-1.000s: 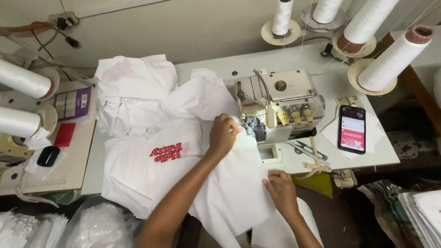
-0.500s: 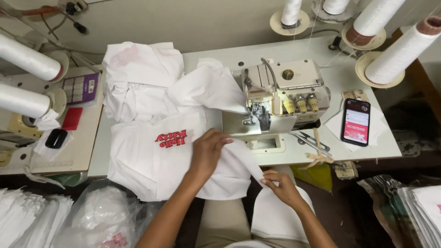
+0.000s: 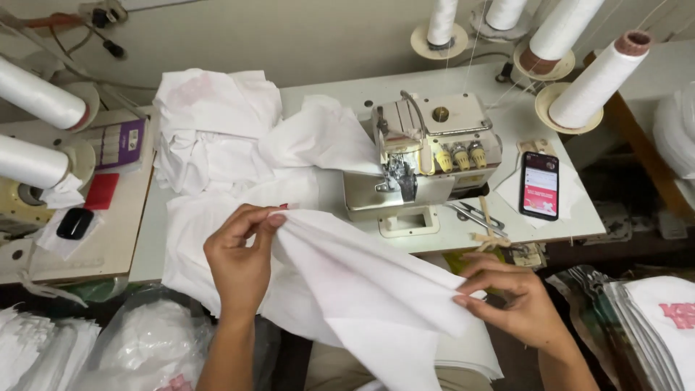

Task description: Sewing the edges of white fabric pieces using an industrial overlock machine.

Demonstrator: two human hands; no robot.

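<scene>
a person seated at a sewing table [image 3: 507, 123] stretches a piece of white fabric [image 3: 362, 282] between both hands, seen from a camera worn on the head. the left hand [image 3: 242, 264] is closed on one edge of the cloth, fingers and thumb pinched together at the fold near the table's front edge; the right hand [image 3: 517, 300] pinches the far end lower down, over the lap, its fingers narrow around the hem. held this way the cloth runs taut and slanting between the two grips, apparently so that its edge lies straight and can be checked or lined up.

directly behind the fabric stands a pale overlock sewing machine [image 3: 427, 159], its needle area facing the person and its yellow tension knobs in a row on the front. a heap of more white garments [image 3: 217, 130] is piled on the table to the machine's left, one piece draped against the machine itself and crowding the space in front of the needle. large cones of white thread [image 3: 597, 83] stand along the back of the table, their threads running up out of view. a smartphone [image 3: 539, 185] with a lit red screen lies to the right of the machine, with small scissors [image 3: 470, 213] just beside the machine's base. another machine's thread cones [image 3: 36, 98] show at far left, and bagged white goods [image 3: 145, 347] sit on the floor below.
</scene>
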